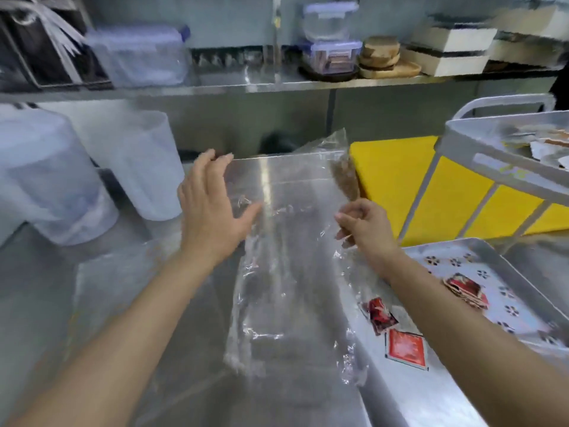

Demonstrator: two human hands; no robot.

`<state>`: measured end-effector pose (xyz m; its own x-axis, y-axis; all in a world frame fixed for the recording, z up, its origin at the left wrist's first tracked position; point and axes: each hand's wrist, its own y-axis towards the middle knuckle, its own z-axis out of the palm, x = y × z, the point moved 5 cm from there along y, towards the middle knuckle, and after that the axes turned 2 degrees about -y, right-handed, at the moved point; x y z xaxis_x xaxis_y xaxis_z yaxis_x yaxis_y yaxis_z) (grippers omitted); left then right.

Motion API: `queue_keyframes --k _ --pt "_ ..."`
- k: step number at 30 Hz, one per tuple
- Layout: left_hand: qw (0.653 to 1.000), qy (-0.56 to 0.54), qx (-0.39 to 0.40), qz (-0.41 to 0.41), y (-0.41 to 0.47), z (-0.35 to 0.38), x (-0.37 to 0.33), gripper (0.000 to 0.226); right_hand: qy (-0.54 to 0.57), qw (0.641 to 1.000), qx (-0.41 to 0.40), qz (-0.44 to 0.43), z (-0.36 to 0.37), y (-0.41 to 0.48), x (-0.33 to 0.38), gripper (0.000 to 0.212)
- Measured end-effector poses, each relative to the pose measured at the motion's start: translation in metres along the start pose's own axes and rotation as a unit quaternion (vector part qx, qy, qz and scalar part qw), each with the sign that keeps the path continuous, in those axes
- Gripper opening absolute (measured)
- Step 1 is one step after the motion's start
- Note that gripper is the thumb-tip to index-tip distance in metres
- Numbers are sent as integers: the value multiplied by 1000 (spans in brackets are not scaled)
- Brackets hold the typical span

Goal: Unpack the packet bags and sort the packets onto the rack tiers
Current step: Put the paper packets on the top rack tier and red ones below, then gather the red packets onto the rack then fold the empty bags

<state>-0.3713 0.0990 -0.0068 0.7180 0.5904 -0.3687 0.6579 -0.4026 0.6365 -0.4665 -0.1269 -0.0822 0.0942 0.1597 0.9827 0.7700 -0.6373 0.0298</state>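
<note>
A large clear plastic bag [289,266] lies lengthwise on the steel counter, looking empty. My right hand [366,229] pinches its right edge near the top. My left hand [212,204] hovers flat with fingers spread at the bag's upper left edge. Two red packets [381,315] [406,349] lie on the metal tray [480,251] at the right, and a darker red packet [466,289] lies further back on it. The grey rack's upper tier [480,167] at the right holds several pale packets [551,143].
Two large translucent containers [52,183] [144,164] stand at the left. A yellow board [397,180] lies behind the rack. The back shelf [277,83] carries lidded boxes, wooden boards and white crates.
</note>
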Motion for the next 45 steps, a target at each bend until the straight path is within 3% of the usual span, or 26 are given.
queue_keyframes --k 2,3,6,9,11,13,16,21,24,27,28,33,38,40,42,45 --pt "998 25 -45 45 -25 2 9 61 -1 998 19 59 22 5 -23 8" --pt "998 30 -23 58 -39 11 15 55 8 996 27 82 32 6 -32 7" --pt "985 48 166 -6 -89 52 39 62 28 986 42 160 56 8 -60 11" --pt "924 109 353 -98 -141 89 69 85 32 972 58 226 71 5 -86 22" --pt "892 123 411 -143 -165 102 81 76 36 965 72 249 78 2 -99 28" --pt "892 117 396 -185 -176 104 86 60 12 961 88 260 83 -1 -110 31" --pt "910 131 293 -263 -173 95 96 46 -43 962 100 249 89 -2 -115 29" --pt "849 109 231 -463 -161 77 135 73 -68 972 97 202 95 2 -109 25" --pt "821 20 220 -526 -162 72 153 63 -49 974 112 190 100 6 -102 27" --pt "828 -7 222 -514 -164 70 160 17 -44 977 124 167 111 14 -90 19" --pt "834 -26 202 -512 -164 67 162 12 -45 978 127 158 117 16 -86 16" --pt "828 -88 82 -548 -174 18 194 22 -61 977 167 120 168 21 -67 13" --pt "794 -91 -11 -601 -207 -35 242 18 -105 962 241 80 246 4 -61 30" --pt "780 -73 -21 -622 -225 -52 255 13 -127 956 254 71 276 -7 -63 33" --pt "763 -23 0 -646 -243 -63 260 24 -164 951 257 53 301 -15 -69 30" --pt "786 52 67 -612 -256 -67 253 41 -279 917 286 10 321 -28 -78 12"
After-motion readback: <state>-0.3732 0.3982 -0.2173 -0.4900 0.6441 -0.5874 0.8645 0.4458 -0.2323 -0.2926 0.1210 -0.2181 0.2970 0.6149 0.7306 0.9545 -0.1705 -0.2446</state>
